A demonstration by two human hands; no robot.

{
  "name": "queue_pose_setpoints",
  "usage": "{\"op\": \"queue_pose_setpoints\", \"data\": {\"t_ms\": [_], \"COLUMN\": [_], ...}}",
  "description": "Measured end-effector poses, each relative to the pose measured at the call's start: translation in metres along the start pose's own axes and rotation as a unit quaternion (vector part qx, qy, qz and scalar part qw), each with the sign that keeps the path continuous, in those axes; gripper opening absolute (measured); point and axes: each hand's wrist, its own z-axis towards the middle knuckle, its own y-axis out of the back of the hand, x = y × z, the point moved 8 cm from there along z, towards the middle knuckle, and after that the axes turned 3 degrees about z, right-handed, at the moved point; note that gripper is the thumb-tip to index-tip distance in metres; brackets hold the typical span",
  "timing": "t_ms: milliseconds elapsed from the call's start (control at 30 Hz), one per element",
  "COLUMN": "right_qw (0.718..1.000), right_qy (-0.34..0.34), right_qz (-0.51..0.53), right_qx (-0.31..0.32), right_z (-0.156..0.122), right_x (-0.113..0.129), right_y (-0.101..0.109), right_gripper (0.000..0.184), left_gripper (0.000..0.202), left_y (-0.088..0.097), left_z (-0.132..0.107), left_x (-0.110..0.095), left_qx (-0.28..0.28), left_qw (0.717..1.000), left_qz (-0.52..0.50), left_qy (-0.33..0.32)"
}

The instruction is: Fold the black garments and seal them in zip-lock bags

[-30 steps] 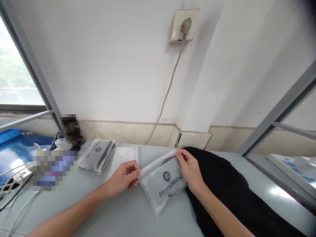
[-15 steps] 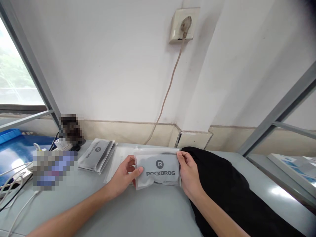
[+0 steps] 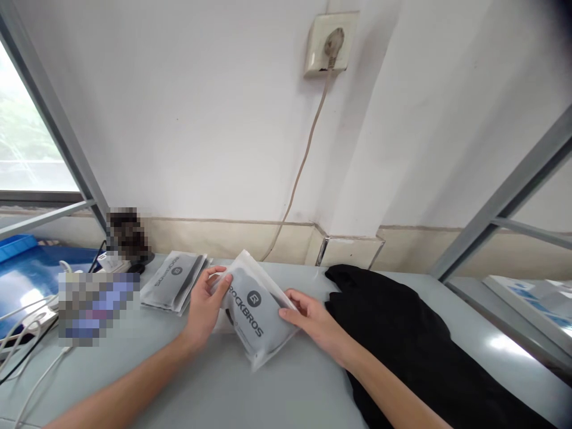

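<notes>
Wall (image 3: 223,119), white, spanning 12 o'clock; cream skirting (image 3: 201,235) along foot. Socket (image 3: 314,53) between 12 and 1 o'clock, cord (image 3: 308,146) plugged in. Window (image 3: 22,131), bright, greenery beyond, between 9 and 10. Grey posts (image 3: 57,113) at 10 and 3. Table (image 3: 286,399), pale grey, at 6; glare (image 3: 509,345) at 4.

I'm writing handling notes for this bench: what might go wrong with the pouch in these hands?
The ROCKBROS pouch is tilted and gripped near its edges by the left hand and right hand, so it might slip if either loosens. The right forearm passes across the black cloth in view, and may drag it if they touch.
</notes>
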Motion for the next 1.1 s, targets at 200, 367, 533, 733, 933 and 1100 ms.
{"op": "queue_pose_setpoints", "data": {"t_ms": [200,367,533,733,933,1100], "right_qw": [0.992,0.998,0.999,0.999,0.998,0.989], "right_qy": [-0.035,0.007,0.046,0.036,0.048,0.084], "right_qz": [0.053,0.02,0.027,0.005,0.004,-0.032], "right_qx": [0.109,0.055,0.006,-0.001,-0.041,-0.119], "right_z": [-0.005,-0.004,-0.006,-0.005,-0.002,-0.004], "right_x": [-0.009,0.002,0.015,0.013,0.012,0.011], "right_y": [-0.023,-0.016,-0.012,-0.01,0.003,0.018], "right_gripper": [0.049,0.054,0.05,0.045,0.041,0.043], "left_gripper": [0.049,0.071,0.056,0.043,0.038,0.04], "left_y": [-0.007,-0.011,-0.041,-0.047,-0.056,-0.06], "left_z": [-0.004,-0.004,-0.02,-0.032,-0.046,-0.053], "left_x": [-0.002,0.009,0.006,0.005,0.011,0.015], "left_qx": [0.025,0.039,0.218,0.266,0.355,0.402], "left_qw": [0.999,0.998,0.97,0.96,0.927,0.907], "left_qz": [0.019,-0.012,-0.066,-0.011,0.001,0.024], "left_qy": [-0.001,0.05,0.085,0.091,0.122,0.121]}}
